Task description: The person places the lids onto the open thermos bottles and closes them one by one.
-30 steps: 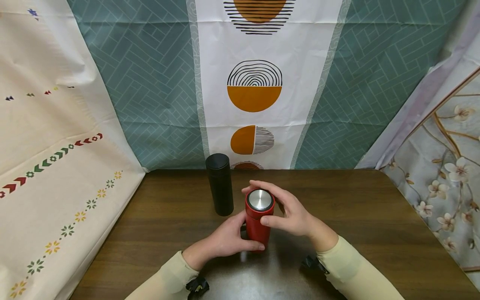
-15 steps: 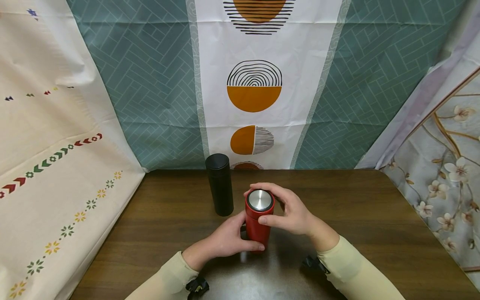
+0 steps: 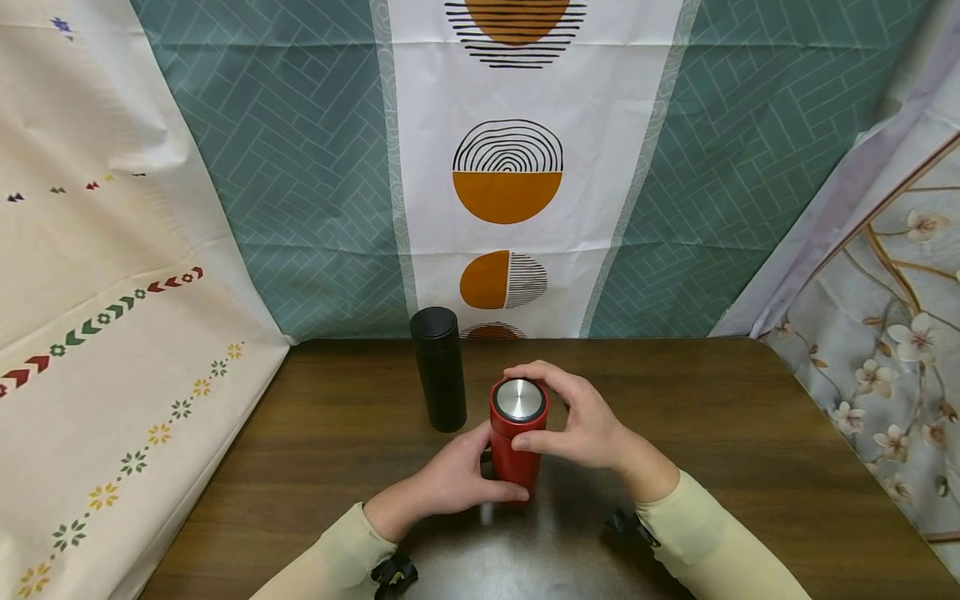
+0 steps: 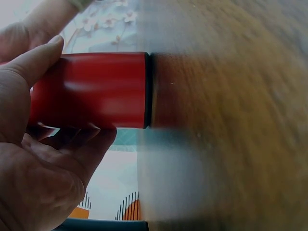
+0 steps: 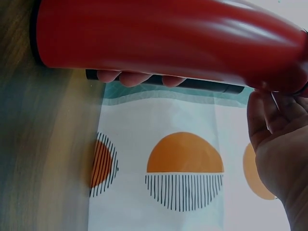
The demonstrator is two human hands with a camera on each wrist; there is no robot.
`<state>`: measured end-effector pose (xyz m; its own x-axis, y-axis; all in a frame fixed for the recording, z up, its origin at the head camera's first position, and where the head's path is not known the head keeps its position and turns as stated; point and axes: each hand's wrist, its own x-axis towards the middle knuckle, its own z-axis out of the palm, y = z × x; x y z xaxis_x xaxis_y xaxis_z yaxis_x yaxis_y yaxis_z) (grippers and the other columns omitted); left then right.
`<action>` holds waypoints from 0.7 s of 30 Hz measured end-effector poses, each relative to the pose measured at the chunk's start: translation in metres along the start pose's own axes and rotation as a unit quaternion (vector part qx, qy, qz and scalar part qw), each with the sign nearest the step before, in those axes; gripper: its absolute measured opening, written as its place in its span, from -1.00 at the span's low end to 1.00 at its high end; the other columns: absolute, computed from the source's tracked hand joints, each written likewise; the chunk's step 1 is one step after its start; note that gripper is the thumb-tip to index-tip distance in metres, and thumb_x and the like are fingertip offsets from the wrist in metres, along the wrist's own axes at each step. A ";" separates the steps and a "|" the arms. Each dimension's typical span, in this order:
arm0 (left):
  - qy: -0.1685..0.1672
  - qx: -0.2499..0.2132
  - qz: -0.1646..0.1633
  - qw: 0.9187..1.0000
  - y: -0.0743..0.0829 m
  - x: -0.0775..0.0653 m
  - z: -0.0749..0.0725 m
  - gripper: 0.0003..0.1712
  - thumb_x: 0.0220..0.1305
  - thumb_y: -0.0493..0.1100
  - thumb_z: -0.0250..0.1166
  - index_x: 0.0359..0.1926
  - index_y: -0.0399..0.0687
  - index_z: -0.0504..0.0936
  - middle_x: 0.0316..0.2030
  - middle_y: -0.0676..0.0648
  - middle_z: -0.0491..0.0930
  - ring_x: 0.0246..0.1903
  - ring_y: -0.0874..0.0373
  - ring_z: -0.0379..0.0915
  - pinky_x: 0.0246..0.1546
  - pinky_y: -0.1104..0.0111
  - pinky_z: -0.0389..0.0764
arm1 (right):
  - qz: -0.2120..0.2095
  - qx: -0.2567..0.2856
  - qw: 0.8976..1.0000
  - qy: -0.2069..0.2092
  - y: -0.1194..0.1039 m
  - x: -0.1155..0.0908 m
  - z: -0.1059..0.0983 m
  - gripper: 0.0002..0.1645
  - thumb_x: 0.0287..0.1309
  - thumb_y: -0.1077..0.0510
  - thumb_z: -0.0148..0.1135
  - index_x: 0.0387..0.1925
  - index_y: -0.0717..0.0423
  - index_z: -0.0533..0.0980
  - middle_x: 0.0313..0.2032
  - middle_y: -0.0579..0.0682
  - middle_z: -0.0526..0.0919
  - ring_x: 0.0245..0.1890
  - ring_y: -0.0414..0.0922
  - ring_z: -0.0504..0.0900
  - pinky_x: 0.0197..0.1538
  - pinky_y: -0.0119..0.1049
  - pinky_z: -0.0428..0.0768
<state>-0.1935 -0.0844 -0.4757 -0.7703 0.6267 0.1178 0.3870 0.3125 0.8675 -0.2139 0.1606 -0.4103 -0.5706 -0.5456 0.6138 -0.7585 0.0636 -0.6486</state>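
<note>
A red thermos (image 3: 516,471) stands upright on the table, its lid topped by a silver disc (image 3: 520,400) inside a black ring. Low around the body, my left hand (image 3: 459,477) grips it, thumb across the front and fingers behind. My right hand (image 3: 583,427) holds the lid end, with its thumb on the front and its fingers on the far side. In the left wrist view the black base ring of the red thermos (image 4: 103,91) sits right at the tabletop. Left fingertips (image 5: 134,78) show past the thermos in the right wrist view.
A tall black bottle (image 3: 442,375) stands behind and to the left of the thermos. The brown wooden table (image 3: 675,400) meets a teal and white patterned cloth (image 3: 322,167) at its back edge. Other patterned cloths hang at both sides.
My right thumb has slid a little to the left across the front of the lid, and the right fingers have shifted to the right. The left hand and the thermos stay in place.
</note>
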 end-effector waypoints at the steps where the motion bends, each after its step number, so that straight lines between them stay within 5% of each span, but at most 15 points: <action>1: 0.000 0.000 0.000 1.000 0.000 0.000 0.000 -0.14 0.26 0.04 0.70 0.48 0.38 0.46 0.29 0.26 0.64 0.30 0.23 0.57 0.41 0.04 0.56 | -0.001 -0.003 1.000 0.003 0.000 0.000 0.000 -0.10 0.04 0.27 0.74 0.43 0.05 0.55 0.20 -0.03 0.74 0.19 -0.02 0.71 0.35 -0.12 0.63; 12: 0.004 0.004 0.006 1.000 0.000 0.000 0.001 -0.15 0.25 0.03 0.71 0.47 0.38 0.47 0.28 0.26 0.64 0.31 0.23 0.56 0.42 0.05 0.56 | -0.015 -0.023 0.999 0.025 0.002 0.000 0.004 -0.09 -0.03 0.20 0.82 0.36 0.09 0.55 0.13 -0.04 0.73 0.13 -0.03 0.71 0.27 -0.18 0.67; 21: 0.006 0.005 0.010 1.000 0.000 0.000 0.001 -0.17 0.25 0.02 0.71 0.45 0.36 0.49 0.27 0.25 0.65 0.31 0.22 0.57 0.39 0.08 0.58 | -0.028 -0.033 0.998 0.044 0.004 0.000 0.008 -0.14 0.08 -0.04 0.82 0.29 0.15 0.54 0.12 0.01 0.71 0.11 -0.04 0.71 0.23 -0.23 0.68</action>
<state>-0.1931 -0.0835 -0.4758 -0.7686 0.6238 0.1417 0.4072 0.3064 0.8604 -0.2140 0.1547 -0.4163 -0.5499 -0.4745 0.6874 -0.8075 0.0916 -0.5828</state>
